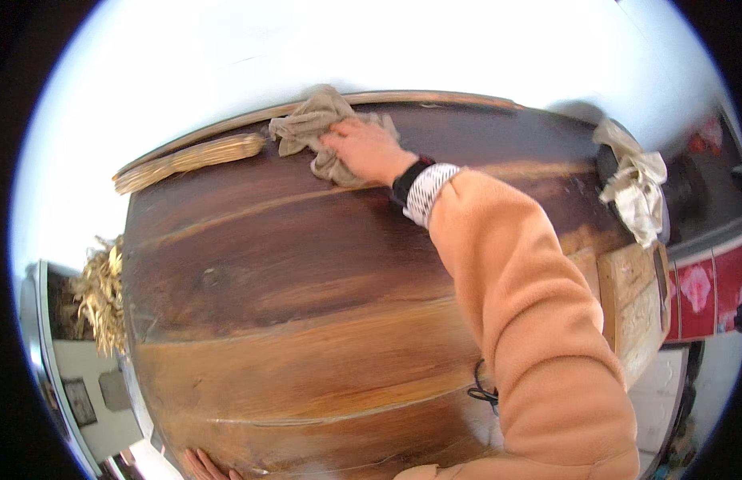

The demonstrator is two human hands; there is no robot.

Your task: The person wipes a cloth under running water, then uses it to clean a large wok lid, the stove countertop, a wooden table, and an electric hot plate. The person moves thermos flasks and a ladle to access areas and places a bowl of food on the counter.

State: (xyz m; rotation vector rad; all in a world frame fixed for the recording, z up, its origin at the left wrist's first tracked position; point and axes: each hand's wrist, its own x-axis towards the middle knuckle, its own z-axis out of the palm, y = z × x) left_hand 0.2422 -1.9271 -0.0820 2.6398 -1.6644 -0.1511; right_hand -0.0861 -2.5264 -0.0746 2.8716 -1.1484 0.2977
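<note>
Wooden and dark brown, the tabletop fills most of the view, its far edge running along a white wall. At the left rim a bundle of dry straw hangs beside the table, and a straw hand broom lies along the far-left edge. At the near edge, low in the picture, the fingers of the left hand rest flat on the wood, spread and holding nothing. Between that hand and the far edge the surface lies open and bare. At the far edge, just right of the broom, the right hand presses down on a crumpled beige cloth, palm flat, fingers together on the fabric; the cloth touches the raised rim. The orange sleeve crosses the right half of the table. At the right edge a pale rag drapes over a dark object I cannot identify.
</note>
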